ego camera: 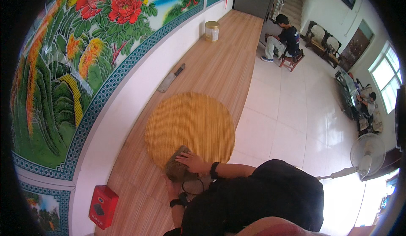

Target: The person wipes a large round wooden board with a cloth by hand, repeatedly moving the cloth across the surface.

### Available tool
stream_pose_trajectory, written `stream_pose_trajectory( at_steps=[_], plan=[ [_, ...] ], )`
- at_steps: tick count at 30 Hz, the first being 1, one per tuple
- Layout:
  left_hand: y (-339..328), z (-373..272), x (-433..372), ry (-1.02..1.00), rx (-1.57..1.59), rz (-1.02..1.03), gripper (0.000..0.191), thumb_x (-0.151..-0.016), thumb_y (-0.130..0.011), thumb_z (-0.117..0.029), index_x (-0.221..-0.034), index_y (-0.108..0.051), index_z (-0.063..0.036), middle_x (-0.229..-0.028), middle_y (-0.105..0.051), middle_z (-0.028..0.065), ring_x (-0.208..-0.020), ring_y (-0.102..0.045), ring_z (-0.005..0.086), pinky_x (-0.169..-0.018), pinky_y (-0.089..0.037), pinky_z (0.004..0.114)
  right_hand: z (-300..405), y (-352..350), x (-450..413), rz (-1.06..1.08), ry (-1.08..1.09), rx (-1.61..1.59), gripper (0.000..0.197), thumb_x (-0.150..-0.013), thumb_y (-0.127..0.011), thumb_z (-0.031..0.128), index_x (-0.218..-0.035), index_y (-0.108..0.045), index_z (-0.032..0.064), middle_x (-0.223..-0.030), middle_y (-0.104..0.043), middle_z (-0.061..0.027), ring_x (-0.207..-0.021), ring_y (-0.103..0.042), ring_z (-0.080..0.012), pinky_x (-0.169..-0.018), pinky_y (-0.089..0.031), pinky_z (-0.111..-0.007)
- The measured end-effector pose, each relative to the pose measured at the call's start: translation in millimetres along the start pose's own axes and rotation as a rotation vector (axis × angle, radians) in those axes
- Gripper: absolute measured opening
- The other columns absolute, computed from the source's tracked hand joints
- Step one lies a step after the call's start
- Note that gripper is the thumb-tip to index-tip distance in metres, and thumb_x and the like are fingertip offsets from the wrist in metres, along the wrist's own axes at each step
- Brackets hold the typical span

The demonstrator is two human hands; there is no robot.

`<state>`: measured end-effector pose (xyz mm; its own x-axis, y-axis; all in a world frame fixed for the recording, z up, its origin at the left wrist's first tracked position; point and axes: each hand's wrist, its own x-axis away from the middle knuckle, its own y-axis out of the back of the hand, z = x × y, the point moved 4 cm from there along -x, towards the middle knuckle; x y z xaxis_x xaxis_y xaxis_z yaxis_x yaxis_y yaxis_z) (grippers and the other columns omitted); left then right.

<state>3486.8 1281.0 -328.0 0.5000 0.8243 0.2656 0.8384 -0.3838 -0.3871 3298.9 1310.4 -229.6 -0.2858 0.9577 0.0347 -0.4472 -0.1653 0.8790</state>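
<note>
A round mat of thin bamboo strips (196, 121) lies on the wood-grain counter. My right hand (192, 161) is spread over a folded grey-brown cloth (176, 167), holding it against the mat's near edge. Close beside that edge is my left hand (173, 187), below the cloth, its fingers partly hidden. Whether it grips the mat or the cloth I cannot tell. A dark cord loop (193, 186) hangs near my left wrist. Beyond the mat, a cleaver (170, 79) with a dark handle rests along the wall side.
A gold-lidded jar (212, 32) stands farther along the counter (228, 55). A red box (104, 207) sits near the wall at lower left. Across the tiled floor are a person on a stool (287, 39), another seated person (368, 104) and a white fan (367, 156).
</note>
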Motion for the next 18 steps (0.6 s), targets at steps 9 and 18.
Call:
stream_pose_trajectory(
  at_steps=[9,18],
  plan=[
    [-45.0,-27.9,4.7,0.235,0.669,0.081,0.073,-0.093,-0.034,-0.06,-0.14,-0.033,-0.0039,-0.141,-0.039,0.0129,-0.126,-0.04,0.0289,-0.108,-0.031,0.044,-36.0,3.8,10.1,-0.137,-0.098,0.062,0.081,-0.083,-0.056,0.049,-0.146,-0.021,0.0111,-0.151,-0.023,-0.0087,-0.14,-0.018,-0.0309,-0.112,-0.018,-0.047],
    [-58.4,-52.1,16.3,0.028,-0.005,0.1,0.058,-0.098,-0.035,-0.046,-0.136,-0.037,-0.0024,-0.137,-0.041,0.0128,-0.123,-0.042,0.029,-0.104,-0.036,0.044,-42.2,-11.0,12.9,-0.207,-0.095,0.182,0.084,-0.084,-0.054,0.056,-0.147,-0.018,0.0145,-0.152,-0.019,-0.0073,-0.139,-0.018,-0.0313,-0.112,-0.017,-0.048]
  ],
)
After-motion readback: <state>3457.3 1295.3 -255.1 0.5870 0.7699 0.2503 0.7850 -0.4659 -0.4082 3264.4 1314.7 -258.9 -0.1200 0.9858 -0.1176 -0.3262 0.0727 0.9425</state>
